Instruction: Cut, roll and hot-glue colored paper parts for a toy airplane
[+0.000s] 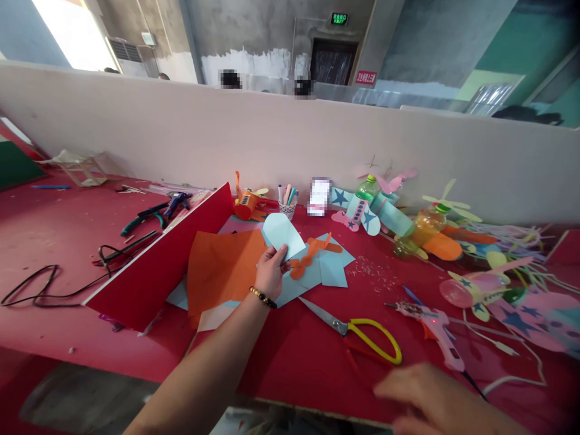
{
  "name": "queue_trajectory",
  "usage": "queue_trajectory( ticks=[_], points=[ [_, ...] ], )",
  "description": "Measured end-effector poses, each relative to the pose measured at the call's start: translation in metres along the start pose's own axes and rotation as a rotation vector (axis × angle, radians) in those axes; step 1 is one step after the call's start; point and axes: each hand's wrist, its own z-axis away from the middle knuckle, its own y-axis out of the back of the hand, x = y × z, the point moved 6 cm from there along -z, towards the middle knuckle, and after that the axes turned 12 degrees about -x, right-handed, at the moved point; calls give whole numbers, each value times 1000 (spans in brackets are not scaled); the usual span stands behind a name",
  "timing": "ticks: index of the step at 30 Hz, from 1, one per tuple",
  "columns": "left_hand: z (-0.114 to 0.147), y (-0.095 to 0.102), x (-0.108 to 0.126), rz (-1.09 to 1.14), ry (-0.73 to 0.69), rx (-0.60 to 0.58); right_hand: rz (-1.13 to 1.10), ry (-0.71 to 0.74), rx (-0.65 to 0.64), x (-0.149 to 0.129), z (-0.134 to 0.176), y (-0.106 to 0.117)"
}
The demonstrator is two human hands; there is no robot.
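A light blue piece of paper (281,232) with one rounded end is pinched between the thumb and fingers of my left hand (270,273). Below that hand lie an orange sheet (224,266), more light blue paper (334,267) and a cut orange paper strip (304,264). Scissors (342,326) with yellow handles rest on the red table, blades pointing up and left. My right hand (430,399) is at the lower right, smeared by motion, nearest the scissors' handles. Whether it holds anything does not show. A pink glue gun (432,329) lies beyond it.
A red upright divider (167,260) stands left of the paper, with pliers (145,219) and a black cable (40,287) past it. Bottle-and-paper planes (362,211) line the back right. A pen cup (287,208) and a phone (319,196) stand against the white partition (226,133).
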Motion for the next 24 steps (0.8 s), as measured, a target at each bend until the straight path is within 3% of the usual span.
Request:
queue_trajectory(
  ticks=[2,5,7,10,13,19,24],
  points=[
    [0,-2,-1,-35,-5,-31,9,-50,83,2,-25,25],
    [-1,0,-4,-95,-6,-48,53,-176,307,25,-77,52],
    [-2,2,-6,-125,9,-41,179,-145,413,38,-112,58],
    [-3,4,-9,-138,38,-31,318,-91,442,52,-146,53],
    [-2,2,-11,-143,56,-41,410,-126,424,56,-151,46],
    [3,-4,-16,-164,95,-67,626,-129,364,45,-132,37],
    [4,-6,-25,-217,196,-111,542,-136,525,52,-122,38]
  ],
)
